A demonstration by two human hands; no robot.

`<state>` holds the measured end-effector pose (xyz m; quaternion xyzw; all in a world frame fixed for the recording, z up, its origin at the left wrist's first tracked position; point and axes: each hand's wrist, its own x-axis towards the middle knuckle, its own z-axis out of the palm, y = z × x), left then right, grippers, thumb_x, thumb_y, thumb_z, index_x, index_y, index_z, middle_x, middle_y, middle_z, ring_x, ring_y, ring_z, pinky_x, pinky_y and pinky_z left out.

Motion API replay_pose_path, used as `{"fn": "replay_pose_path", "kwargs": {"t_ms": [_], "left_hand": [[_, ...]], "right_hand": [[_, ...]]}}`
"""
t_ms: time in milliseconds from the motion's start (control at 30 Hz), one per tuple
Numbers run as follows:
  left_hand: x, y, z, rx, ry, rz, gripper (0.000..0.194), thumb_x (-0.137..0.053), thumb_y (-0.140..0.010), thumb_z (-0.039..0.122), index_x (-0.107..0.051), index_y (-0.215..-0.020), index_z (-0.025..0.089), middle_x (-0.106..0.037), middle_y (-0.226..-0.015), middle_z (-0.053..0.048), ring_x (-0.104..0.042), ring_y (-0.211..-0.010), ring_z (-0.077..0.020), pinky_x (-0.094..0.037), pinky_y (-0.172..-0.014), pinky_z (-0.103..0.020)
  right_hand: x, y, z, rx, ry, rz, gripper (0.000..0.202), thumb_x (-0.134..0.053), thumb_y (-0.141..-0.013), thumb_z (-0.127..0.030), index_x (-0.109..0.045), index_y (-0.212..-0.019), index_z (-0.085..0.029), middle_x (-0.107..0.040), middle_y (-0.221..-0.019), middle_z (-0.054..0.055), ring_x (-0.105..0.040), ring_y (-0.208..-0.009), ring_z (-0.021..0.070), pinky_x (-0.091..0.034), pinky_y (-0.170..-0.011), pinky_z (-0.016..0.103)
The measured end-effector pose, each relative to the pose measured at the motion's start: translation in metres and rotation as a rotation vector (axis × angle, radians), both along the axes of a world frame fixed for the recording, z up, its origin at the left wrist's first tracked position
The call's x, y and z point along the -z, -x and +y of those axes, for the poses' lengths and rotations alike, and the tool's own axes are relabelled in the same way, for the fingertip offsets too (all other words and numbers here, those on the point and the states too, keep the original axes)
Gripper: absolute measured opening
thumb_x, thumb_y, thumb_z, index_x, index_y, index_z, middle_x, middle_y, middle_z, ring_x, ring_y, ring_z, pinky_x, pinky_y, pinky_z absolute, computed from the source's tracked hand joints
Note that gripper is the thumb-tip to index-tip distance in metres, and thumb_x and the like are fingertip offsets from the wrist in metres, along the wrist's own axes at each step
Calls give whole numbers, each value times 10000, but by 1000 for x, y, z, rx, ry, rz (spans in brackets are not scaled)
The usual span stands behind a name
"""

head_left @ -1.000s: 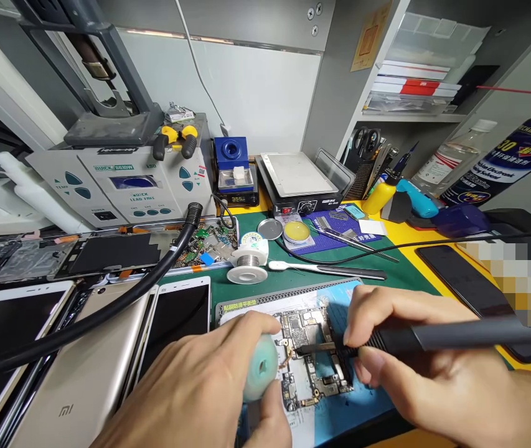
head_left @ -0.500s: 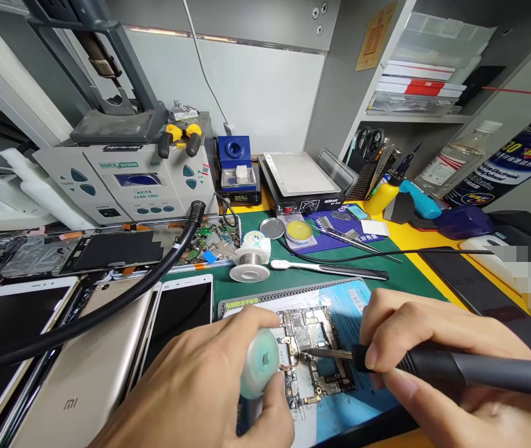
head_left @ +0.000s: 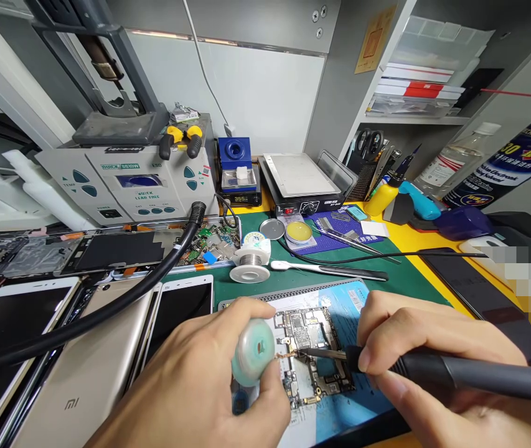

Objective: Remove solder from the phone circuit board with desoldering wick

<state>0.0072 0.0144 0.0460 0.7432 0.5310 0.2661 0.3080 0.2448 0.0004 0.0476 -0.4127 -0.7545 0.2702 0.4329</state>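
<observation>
My left hand grips a pale green spool between thumb and fingers. A short copper-coloured braid runs from the spool onto a phone circuit board. My right hand holds a soldering iron like a pen, its dark tip touching or just above the board beside the braid's end; which of the two cannot be told. The board lies on a blue and white mat, with a cutout near its middle right.
Behind the mat are a solder wire spool, a brush, an open yellow paste tin and tweezers. Phones and a thick black hose lie at left. A black cable crosses at right.
The green spool has shifted slightly left and up in my left hand, and the braid lies higher on the board. My right hand and the iron have moved slightly left.
</observation>
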Motion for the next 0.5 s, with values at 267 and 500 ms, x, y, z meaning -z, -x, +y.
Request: {"fn": "replay_pose_path", "kwargs": {"t_ms": [267,500], "left_hand": [[4,1,-1,-30,78,37,261,-609,-824,290,-718,-1062,282,-778,-911,1,-787,-798,-200,-644,-641,-223],[9,0,1,2,96,47,247,-583,-841,278,-706,-1055,284,-773,-883,15,-781,-788,-191,-638,-660,-228]], "right_hand": [[-3,2,-1,-30,-14,-34,284,-635,-762,1,-701,-850,-260,-664,-727,-39,-622,-592,108,-491,-543,217],[-2,3,-1,-34,-10,-34,282,-633,-754,6,-705,-828,-256,-646,-701,-36,-624,-593,108,-477,-524,216]]}}
